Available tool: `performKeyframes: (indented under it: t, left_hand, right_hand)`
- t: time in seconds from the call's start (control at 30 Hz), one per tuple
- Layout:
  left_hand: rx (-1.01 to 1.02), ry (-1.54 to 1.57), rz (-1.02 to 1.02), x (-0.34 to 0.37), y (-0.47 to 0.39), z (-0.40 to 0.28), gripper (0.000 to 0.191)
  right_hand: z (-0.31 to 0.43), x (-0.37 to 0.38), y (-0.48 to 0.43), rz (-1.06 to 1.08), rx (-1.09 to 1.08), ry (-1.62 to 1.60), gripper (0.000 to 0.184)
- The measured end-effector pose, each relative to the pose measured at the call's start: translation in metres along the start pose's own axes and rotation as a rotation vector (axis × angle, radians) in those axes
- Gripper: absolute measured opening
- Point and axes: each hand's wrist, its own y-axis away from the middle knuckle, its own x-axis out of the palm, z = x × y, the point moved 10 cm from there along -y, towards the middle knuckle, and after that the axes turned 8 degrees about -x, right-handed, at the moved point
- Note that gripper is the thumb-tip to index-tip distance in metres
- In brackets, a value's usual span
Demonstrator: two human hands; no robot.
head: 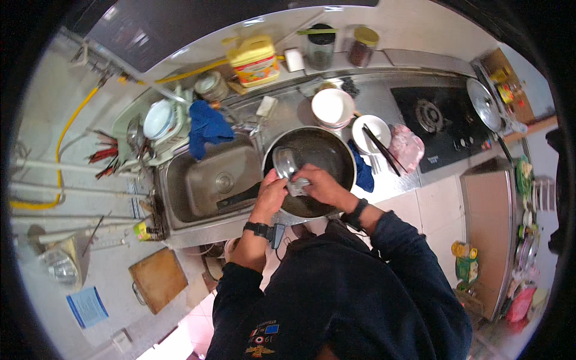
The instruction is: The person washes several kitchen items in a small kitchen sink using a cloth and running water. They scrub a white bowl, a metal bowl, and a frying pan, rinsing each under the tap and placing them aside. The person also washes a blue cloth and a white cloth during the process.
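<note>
Both hands are over a dark frying pan (330,150) with a pale rim, whose black handle (238,198) reaches left across the sink. My left hand (271,193) grips a small clear bowl or lid (284,161), tilted over the pan's left part. In my right hand (320,185) is a crumpled greyish cloth or scrubber (297,186), close against the clear dish; whether it touches the dish is not certain. Stacked white bowls (333,108) stand behind the pan. To their right, black chopsticks (380,148) lie across a white bowl (371,130).
A steel sink (211,180) lies left, with a blue cloth (208,128) at its back edge and a dish rack (126,119) beyond. A pink cloth or bag (407,148) lies near the black gas hob (443,117). A yellow jug (253,63) and lidded jars (363,47) stand along the wall.
</note>
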Motion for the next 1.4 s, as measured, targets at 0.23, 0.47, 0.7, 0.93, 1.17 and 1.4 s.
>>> performKeyframes:
  t: [0.23,0.47,0.7,0.93,1.17,1.4]
  left_hand:
    - [-0.159,-0.053,0.013,0.001,0.013,0.004,0.042]
    - [0.013,0.063,-0.022,0.007,0.049,-0.010,0.037]
    - [0.161,-0.211,-0.363,-0.007,0.063,-0.027,0.031]
    - [0.560,-1.317,-0.403,0.084,0.062,-0.037,0.020]
    - [0.799,-1.611,-0.308,0.179,0.055,-0.044,0.035]
    - [0.722,-1.231,-0.829,0.082,0.107,-0.073,0.034]
  right_hand:
    - [-0.026,-0.010,-0.053,-0.123,-0.011,0.186,0.032]
    - [-0.109,-0.003,-0.008,0.065,0.268,0.358,0.029]
    - [-0.076,0.026,0.059,0.478,0.051,0.374,0.051]
    - [-0.093,-0.042,0.051,-0.055,0.762,-0.683,0.068]
    - [-0.116,-0.125,0.051,-0.054,0.669,-0.558,0.043]
    - [-0.226,-0.306,0.096,-0.493,0.699,-0.438,0.037]
